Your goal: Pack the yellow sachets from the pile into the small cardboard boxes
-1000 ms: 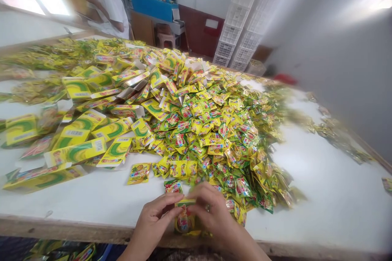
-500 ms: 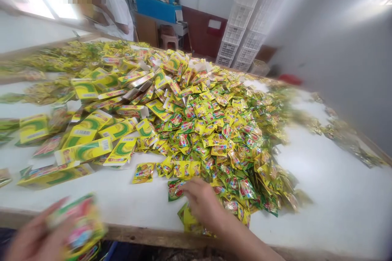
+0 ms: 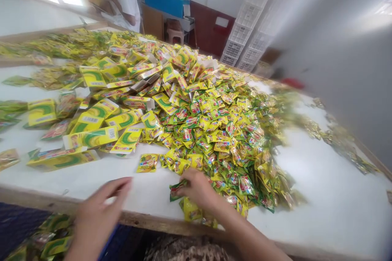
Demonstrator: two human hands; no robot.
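My left hand (image 3: 102,210) is over the table's near edge with nothing in it, thumb and fingers curved with a gap between them. At the near side of the heap, my right hand (image 3: 197,187) has its fingers closed on a small green packet (image 3: 175,191) with a red fruit print. Just beyond it, a yellow packet (image 3: 147,163) lies flat on the white table. The heap of small yellow and green packets (image 3: 214,130) spreads behind and to the right of this hand. Below the table edge at left, yellow-green packets (image 3: 56,234) lie in a dark blue holder.
Flattish yellow boxes (image 3: 92,136), some with open ends, are piled left of the heap. A wooden rim (image 3: 147,220) runs along the table's near edge. Across the table is a person in white (image 3: 127,0). White plastic crates (image 3: 235,34) are stacked against the wall.
My left hand has let go of the packet it held and moved right and up. The right hand has stayed near the same spot, its fingers now closed on the green packet.
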